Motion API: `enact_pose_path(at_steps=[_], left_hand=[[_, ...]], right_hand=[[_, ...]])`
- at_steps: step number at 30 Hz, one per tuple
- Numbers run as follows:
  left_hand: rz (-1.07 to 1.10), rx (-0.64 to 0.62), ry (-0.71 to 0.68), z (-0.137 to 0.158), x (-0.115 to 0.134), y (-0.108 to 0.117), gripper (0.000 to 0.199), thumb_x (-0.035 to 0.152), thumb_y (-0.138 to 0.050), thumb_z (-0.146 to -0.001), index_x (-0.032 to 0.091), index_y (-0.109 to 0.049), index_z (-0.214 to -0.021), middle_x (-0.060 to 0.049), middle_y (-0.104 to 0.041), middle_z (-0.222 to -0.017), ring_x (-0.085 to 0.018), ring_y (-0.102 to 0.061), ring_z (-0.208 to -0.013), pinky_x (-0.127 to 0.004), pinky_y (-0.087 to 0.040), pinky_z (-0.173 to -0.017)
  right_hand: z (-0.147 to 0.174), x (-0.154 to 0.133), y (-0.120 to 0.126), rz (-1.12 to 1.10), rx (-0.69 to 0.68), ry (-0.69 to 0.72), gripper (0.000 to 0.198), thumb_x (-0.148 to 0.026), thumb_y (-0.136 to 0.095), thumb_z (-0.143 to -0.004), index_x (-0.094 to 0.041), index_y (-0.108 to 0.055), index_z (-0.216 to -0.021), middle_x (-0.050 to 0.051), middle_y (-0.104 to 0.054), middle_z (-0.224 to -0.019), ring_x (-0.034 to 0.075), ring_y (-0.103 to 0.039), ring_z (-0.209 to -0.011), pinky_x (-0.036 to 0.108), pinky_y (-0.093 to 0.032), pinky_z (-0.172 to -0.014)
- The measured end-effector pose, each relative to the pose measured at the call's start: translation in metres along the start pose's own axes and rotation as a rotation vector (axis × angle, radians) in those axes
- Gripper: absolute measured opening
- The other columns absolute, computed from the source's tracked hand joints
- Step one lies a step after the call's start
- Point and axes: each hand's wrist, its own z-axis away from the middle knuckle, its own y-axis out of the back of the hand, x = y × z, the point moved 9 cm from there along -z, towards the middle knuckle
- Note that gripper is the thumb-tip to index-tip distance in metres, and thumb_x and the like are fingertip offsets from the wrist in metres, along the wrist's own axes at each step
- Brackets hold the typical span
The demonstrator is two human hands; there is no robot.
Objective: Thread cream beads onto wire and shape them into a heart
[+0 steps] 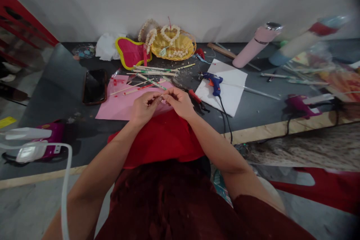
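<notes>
My left hand [146, 108] and my right hand [179, 102] meet fingertip to fingertip above the near edge of a pink sheet [115, 107]. Both are closed in a pinch on something tiny and pale, too small to name. Beyond them lies a loose pile of printed paper-wrapped sticks [154, 71]. Red-handled pliers [196, 96] rest just right of my right hand. Farther right, a blue glue gun [214, 82] sits on a white board [236, 99], its cord running off the table's front edge. A red cloth [165, 140] covers my lap.
At the back stands a yellow woven basket [187, 47] with heart-shaped beaded pieces [170, 34]. A pink and yellow pouch [132, 53] leans beside it. A phone [95, 87] lies left; a pink bottle [255, 45] stands right. Purple devices [53, 138] with white tubing flank the workspace.
</notes>
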Motion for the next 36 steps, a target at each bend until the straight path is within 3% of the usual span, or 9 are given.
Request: enact_pose_path(at_steps=[5,13,17,29,36], left_hand=[[0.039,0.018,0.102,-0.002,-0.005,0.003,0.016,0.033,-0.063,-0.086,0.019,-0.070,-0.087,-0.002,-0.071,-0.078,-0.012,-0.059,-0.066,-0.022,-0.045,-0.060],[0.145,-0.072,0.182,-0.001,-0.008,-0.005,0.018,0.032,-0.062,-0.084,0.016,-0.069,-0.087,-0.003,-0.072,-0.080,-0.013,-0.065,-0.072,-0.024,-0.051,-0.068],[0.176,-0.085,0.207,0.000,-0.009,-0.007,0.016,0.030,-0.061,-0.084,0.017,-0.068,-0.088,-0.003,-0.072,-0.077,-0.013,-0.065,-0.067,-0.024,-0.053,-0.065],[0.097,-0.057,0.123,-0.001,-0.006,-0.005,0.016,0.029,-0.059,-0.086,0.017,-0.069,-0.088,-0.003,-0.073,-0.082,-0.014,-0.067,-0.077,-0.025,-0.053,-0.074],[0.130,-0.012,0.157,0.001,-0.010,-0.004,0.013,0.029,-0.062,-0.085,0.017,-0.065,-0.089,-0.003,-0.073,-0.082,-0.013,-0.069,-0.074,-0.023,-0.053,-0.069]], right_hand=[[-0.002,0.007,-0.001,-0.044,-0.004,-0.010,0.031,-0.045,-0.068,-0.078,-0.020,-0.060,-0.094,-0.002,-0.061,-0.079,0.009,-0.054,-0.066,0.024,-0.046,-0.063],[-0.001,0.001,-0.001,0.107,-0.014,0.109,0.021,-0.040,-0.060,-0.086,-0.019,-0.060,-0.089,0.000,-0.061,-0.078,0.011,-0.053,-0.068,0.025,-0.045,-0.065],[0.001,-0.001,-0.001,0.165,-0.010,0.165,0.020,-0.038,-0.057,-0.089,-0.019,-0.058,-0.090,0.001,-0.061,-0.082,0.011,-0.054,-0.070,0.026,-0.045,-0.067],[0.002,0.001,-0.002,0.178,-0.016,0.149,0.023,-0.043,-0.054,-0.092,-0.019,-0.056,-0.090,0.000,-0.059,-0.078,0.010,-0.053,-0.066,0.024,-0.045,-0.063],[0.002,-0.001,-0.002,0.177,-0.002,0.142,0.025,-0.045,-0.054,-0.092,-0.020,-0.055,-0.090,-0.001,-0.058,-0.077,0.011,-0.053,-0.066,0.025,-0.045,-0.063]])
